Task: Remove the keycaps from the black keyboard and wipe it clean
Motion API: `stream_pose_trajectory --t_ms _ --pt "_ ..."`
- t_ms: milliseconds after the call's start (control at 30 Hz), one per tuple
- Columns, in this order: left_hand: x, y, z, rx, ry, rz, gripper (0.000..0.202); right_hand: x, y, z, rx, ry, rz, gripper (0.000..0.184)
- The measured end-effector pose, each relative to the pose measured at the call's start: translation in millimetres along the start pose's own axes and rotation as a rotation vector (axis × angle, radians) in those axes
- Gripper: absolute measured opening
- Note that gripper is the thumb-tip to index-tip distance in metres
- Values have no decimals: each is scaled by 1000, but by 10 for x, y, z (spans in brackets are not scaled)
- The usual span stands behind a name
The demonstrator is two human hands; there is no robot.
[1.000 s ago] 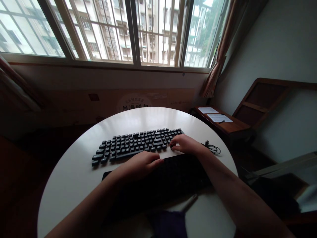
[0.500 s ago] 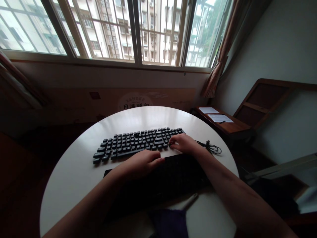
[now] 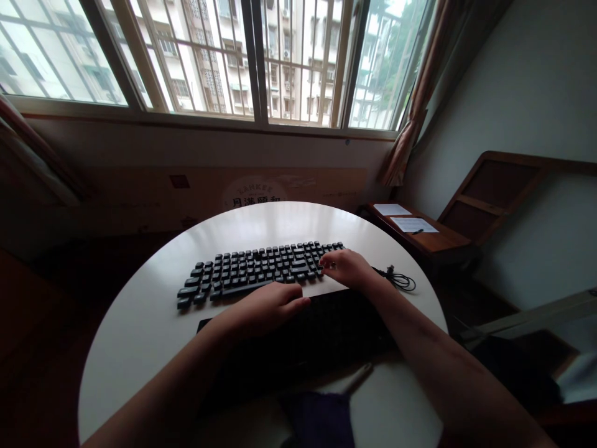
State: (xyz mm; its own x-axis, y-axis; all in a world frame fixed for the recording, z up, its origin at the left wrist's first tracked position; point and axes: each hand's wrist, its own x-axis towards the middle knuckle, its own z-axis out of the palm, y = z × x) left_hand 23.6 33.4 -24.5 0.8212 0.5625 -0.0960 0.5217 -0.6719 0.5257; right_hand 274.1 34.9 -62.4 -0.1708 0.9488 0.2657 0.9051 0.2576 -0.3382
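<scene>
Rows of black keycaps [image 3: 256, 269] lie in a keyboard layout on the round white table [image 3: 140, 336]. Nearer to me lies a flat black keyboard base [image 3: 326, 339]. My right hand [image 3: 349, 269] is at the right end of the key rows, its fingertips pinched together on a keycap there. My left hand [image 3: 268, 308] rests on the far edge of the black base, just below the key rows, with its fingers curled and pressed together. Both forearms cross the black base.
A coiled black cable [image 3: 398, 280] lies right of my right hand. A purple object [image 3: 321, 417] with a pale handle [image 3: 358, 376] sits at the table's near edge. A low wooden side table [image 3: 429, 239] with papers stands to the right, below the barred window.
My right hand has shifted slightly up and left along the right end of the key rows. My left hand has stayed where it was.
</scene>
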Motion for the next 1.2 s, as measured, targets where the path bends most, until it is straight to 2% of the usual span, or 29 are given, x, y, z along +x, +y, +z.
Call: stream_pose_trajectory --t_ms 100,200,333,433,500,600,700,800,867,1000,1200 --pt "-5 3 -4 5 4 5 40 -11 4 -35 27 120 -36 14" --pt "-7 7 -8 10 -4 13 41 -55 -99 -132 85 337 -110 21" --pt "-5 -18 -2 12 -6 29 41 -192 -381 -407 199 670 -223 31" --pt "3 -58 15 26 -13 41 42 -372 -521 -643 323 769 -182 42" --pt "10 -84 26 42 -13 48 43 -546 -525 -737 426 725 -86 60" --pt "21 -105 40 67 -14 57 43 -890 -432 -727 626 498 116 75" --pt "31 -105 51 76 -16 65 43 -1244 -296 -597 766 320 295 64" --pt "47 -99 57 79 -12 72 44 -1472 -164 -471 869 241 455 59" --pt "63 -99 57 84 -14 71 44 -1523 -85 -416 924 252 513 58" --pt "92 -103 47 90 -27 57 42 -1481 25 -352 1053 342 493 59" --pt "93 -100 33 72 -26 54 42 -1505 -18 -287 1086 380 521 58"
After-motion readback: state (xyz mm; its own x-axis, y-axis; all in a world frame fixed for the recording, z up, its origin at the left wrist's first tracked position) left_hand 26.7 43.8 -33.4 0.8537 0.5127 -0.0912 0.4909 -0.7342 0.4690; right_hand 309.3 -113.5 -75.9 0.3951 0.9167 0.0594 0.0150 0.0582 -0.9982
